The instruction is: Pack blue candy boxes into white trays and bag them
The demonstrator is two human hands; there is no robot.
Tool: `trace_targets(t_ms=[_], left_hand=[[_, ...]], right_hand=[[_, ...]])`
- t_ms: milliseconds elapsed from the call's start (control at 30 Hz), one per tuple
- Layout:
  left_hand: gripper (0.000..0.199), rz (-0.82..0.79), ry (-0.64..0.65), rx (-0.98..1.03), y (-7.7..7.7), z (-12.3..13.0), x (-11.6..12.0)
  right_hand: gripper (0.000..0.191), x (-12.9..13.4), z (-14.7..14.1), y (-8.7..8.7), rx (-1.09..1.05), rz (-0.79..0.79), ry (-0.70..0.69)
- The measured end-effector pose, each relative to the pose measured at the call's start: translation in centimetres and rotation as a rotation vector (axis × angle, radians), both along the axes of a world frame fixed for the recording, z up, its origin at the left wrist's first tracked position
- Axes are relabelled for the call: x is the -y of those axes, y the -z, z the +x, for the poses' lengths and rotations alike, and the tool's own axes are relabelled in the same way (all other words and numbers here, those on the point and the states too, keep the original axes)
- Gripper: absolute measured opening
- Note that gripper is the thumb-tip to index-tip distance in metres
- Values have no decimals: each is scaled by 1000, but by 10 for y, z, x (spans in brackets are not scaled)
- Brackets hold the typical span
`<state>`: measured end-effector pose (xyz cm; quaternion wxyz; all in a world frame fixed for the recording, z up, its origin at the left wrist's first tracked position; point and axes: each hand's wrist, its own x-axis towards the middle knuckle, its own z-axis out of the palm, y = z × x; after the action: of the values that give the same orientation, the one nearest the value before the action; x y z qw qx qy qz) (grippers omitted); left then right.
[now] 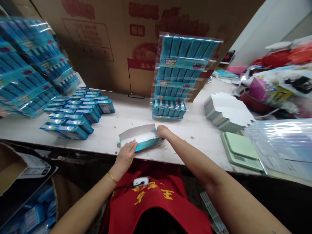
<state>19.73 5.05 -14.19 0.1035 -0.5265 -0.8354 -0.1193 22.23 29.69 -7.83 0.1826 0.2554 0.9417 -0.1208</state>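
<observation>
An open cardboard display tray point(147, 144), blue outside and white inside, lies near the front edge of the white table. Its taller back wall stands up on the far side. My left hand point(126, 152) grips the near wall at the left end, fingers over the rim. At the right end, my right hand point(162, 131) is closed on the corner, where a bit of blue card shows by the fingers. The inside of the tray holds nothing that I can see.
Small blue boxes point(78, 118) stand in rows at left. Wrapped stacks of filled displays point(175, 74) rise behind the tray and at far left. At right are flat white cards point(229, 109), a green scale point(240, 149) and clear plastic sheets point(282, 146). A large carton point(97, 71) stands behind.
</observation>
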Motion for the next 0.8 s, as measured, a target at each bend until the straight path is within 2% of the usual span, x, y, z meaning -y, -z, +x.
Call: trace_targets(t_ms=[33, 100, 167, 233, 333, 467, 600, 700, 767, 800], left_hand=[[38, -17, -9, -8, 2, -4, -2], [35, -58, -54, -20, 1, -7, -3], [34, -107, -72, -15, -2, -4, -3], [32, -158, -44, 0, -4, -2, -3], [26, -217, -20, 19, -7, -3, -5], [22, -287, -32, 66, -11, -13, -9], [18, -337, -36, 105, -15, -15, -11], [17, -340, -8, 112, -16, -8, -9], [17, -310, 12, 122, -19, -3, -8], [18, -273, 22, 137, -23, -2, -9]], right_hand=[[32, 5, 8, -4, -45, 23, -8], [41, 20, 30, -7, -212, 78, -147], [41, 39, 52, -1, -386, 128, -400], [31, 54, 66, 14, -451, 173, -563], [16, 60, 69, 37, -403, 211, -546], [22, 51, 61, 49, -354, 157, -536], [26, 47, 60, 39, -313, 73, -506], [35, 37, 48, 22, -493, 14, -507], [50, 27, 31, 12, -627, 66, -432], [52, 21, 22, 8, -628, 102, -390]])
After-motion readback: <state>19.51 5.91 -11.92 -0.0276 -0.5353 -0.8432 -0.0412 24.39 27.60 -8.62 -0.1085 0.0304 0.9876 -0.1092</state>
